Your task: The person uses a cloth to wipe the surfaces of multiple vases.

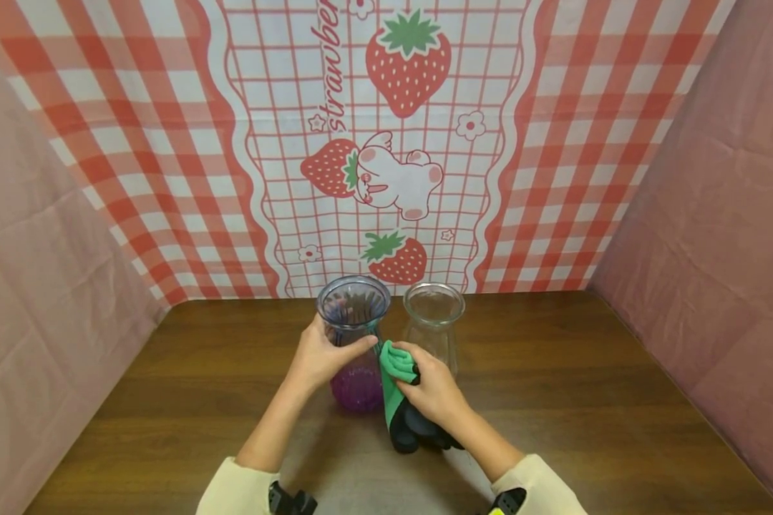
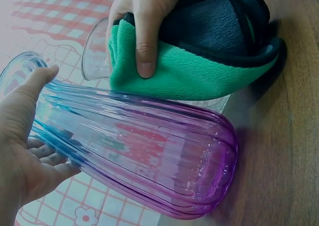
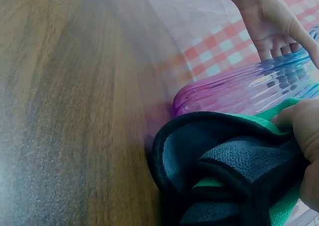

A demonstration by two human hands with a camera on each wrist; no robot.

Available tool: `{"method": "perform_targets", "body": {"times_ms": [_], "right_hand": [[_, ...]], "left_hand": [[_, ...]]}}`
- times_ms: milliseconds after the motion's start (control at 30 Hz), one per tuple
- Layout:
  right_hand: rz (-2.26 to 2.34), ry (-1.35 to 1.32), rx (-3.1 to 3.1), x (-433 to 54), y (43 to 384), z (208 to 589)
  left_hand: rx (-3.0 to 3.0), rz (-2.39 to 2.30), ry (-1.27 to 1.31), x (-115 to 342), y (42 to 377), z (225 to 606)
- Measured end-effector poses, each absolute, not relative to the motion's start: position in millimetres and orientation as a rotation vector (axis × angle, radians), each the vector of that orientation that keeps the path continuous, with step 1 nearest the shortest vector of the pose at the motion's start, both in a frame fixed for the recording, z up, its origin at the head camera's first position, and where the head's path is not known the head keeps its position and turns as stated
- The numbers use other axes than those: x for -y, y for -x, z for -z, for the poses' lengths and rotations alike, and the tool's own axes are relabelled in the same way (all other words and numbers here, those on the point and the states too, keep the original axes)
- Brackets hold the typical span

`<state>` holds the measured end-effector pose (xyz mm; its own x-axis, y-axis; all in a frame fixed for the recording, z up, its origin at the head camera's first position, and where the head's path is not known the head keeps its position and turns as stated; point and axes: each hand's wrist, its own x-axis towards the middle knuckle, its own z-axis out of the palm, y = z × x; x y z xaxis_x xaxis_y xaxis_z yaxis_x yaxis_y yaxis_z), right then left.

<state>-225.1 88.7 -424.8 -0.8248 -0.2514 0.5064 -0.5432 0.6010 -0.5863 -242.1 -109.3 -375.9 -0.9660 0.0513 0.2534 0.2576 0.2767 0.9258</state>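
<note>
A ribbed glass vase (image 2: 149,151), blue at the neck and purple at the base, stands on the table. My left hand (image 1: 322,355) grips it below the rim, thumb on the near side and fingers around the far side. A green and dark grey cloth with black edging (image 2: 199,71) hangs folded from my right hand (image 1: 433,386), pinched between thumb and fingers. The cloth is close against the vase's right side; whether they touch I cannot tell. In the right wrist view, the cloth (image 3: 239,161) covers part of the vase (image 3: 224,94).
A clear glass vase (image 1: 434,306) stands just right of the coloured one, partly hidden by my right hand. The brown wooden table (image 1: 554,400) meets a red-and-white strawberry-print cloth (image 1: 393,143) at the back. Pink fabric (image 1: 702,200) hangs at both sides.
</note>
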Motion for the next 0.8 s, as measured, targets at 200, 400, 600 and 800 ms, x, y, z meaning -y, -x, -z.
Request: {"method": "perform_targets", "body": {"times_ms": [200,400,600,800], "right_hand": [[-1.092,-0.656,2.406,-90,223,425],[-1.134,-0.706,2.263,-86,226,414],[-1.152,-0.733,2.22,-81,229,405],[-1.152,-0.695,2.283,-79,229,409]], "left_hand": [[2.281,1.826,0.316,109,244,377],[2.327,1.752,0.252,109,243,376],[2.343,1.733,0.23,110,243,377],[2.334,1.732,0.254,112,244,377]]}}
